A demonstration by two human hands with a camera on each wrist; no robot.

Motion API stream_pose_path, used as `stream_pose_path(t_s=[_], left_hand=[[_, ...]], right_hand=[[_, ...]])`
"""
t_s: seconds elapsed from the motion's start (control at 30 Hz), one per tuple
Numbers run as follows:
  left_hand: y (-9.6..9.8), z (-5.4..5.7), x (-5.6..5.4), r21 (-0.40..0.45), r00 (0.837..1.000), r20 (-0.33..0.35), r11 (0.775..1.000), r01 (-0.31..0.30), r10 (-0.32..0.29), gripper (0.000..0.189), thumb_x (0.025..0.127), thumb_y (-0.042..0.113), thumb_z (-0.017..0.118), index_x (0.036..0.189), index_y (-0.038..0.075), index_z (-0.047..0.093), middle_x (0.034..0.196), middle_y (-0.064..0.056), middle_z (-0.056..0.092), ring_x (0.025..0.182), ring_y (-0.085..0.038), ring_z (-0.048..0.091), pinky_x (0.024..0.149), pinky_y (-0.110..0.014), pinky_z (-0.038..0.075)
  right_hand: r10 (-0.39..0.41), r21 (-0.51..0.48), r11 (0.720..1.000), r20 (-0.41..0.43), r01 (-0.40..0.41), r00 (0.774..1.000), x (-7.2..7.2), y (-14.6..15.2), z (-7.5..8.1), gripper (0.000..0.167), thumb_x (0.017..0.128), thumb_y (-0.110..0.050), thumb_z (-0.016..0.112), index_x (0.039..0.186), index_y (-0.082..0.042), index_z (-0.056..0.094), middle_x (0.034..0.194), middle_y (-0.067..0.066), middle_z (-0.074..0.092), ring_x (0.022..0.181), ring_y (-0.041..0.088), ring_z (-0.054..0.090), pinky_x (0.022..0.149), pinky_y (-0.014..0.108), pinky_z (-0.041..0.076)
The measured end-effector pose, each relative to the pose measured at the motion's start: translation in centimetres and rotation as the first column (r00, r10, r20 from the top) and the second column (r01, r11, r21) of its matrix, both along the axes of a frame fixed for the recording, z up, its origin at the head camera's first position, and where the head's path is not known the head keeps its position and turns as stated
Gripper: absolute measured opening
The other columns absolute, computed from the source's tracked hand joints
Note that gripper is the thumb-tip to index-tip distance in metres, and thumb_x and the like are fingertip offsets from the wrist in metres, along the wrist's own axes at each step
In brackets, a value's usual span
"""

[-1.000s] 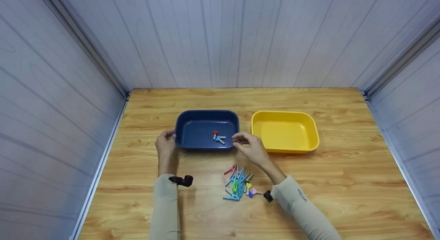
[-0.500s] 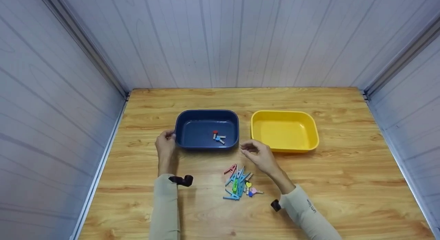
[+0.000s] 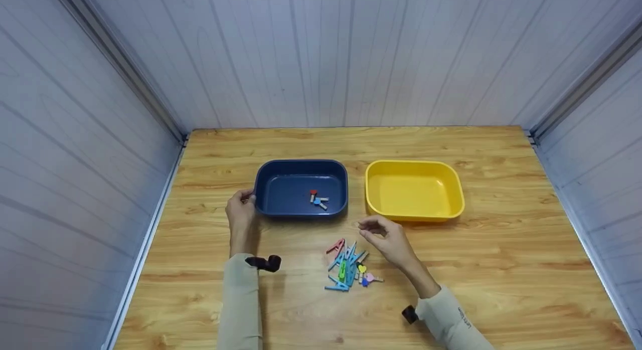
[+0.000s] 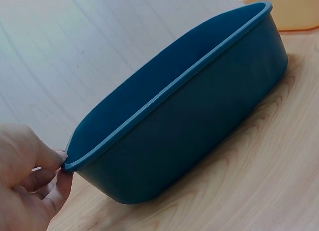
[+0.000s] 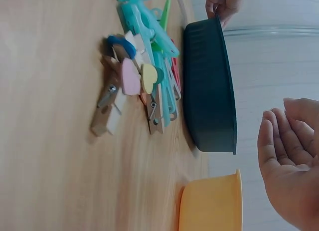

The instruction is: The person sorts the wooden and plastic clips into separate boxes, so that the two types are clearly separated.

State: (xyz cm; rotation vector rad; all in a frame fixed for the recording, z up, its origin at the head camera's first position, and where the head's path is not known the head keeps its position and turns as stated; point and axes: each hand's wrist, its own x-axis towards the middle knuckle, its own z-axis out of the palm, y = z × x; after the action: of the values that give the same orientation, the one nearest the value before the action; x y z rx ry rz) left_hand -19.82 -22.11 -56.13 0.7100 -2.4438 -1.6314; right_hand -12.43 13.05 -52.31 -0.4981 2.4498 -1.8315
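The person's left hand grips the left end of a dark blue, rounded rectangular plastic basin, its thumb and fingers pinching the rim, as the left wrist view shows. The right hand is released: its fingers are loosely curved, with a gap between thumb and fingertips, and it is in the air just off the near right corner of the blue basin. Inside the blue basin, toward its near right part, lie a few small wooden clothespins, among them one with a red top and one with a light blue top. On the wood-grained tabletop, in front of the blue basin's right end, sits a loose pile of clothespins: several light blue plastic ones, a bright green plastic clothespin, a pinkish-red plastic clothespin at the edge closest to the blue basin, and wooden ones bearing a yellow heart, a pink heart and a dark blue heart. A bright yellow, rounded rectangular plastic basin stands to the right of the blue basin, near but apart from it.
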Motion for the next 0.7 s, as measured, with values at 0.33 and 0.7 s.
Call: stream_pose_path(t_s=[0.33,0.7], left_hand=[[0.1,0.1,0.1,0.014,1.0,0.008,1.0,0.002,-0.002,0.026,0.097,0.007,0.05,0.119,-0.002,0.061,0.117,-0.02,0.062,0.107,-0.028,0.057,0.088,-0.038,0.047],[0.1,0.1,0.1,0.044,1.0,0.009,0.999,-0.014,0.014,0.024,0.096,0.006,0.051,0.117,0.0,0.062,0.113,-0.018,0.063,0.102,-0.026,0.056,0.083,-0.033,0.046]], right_hand=[[0.007,-0.02,1.0,-0.017,-0.007,1.0,1.8,0.5,-0.8,0.021,0.086,0.002,0.065,0.106,0.009,0.063,0.099,0.022,0.067,0.09,0.03,0.064,0.082,0.032,0.055],[-0.001,-0.007,1.0,0.002,0.001,1.0,2.9,1.3,-2.1,0.022,0.084,0.004,0.067,0.105,0.009,0.063,0.098,0.022,0.067,0.089,0.037,0.064,0.081,0.033,0.055]])
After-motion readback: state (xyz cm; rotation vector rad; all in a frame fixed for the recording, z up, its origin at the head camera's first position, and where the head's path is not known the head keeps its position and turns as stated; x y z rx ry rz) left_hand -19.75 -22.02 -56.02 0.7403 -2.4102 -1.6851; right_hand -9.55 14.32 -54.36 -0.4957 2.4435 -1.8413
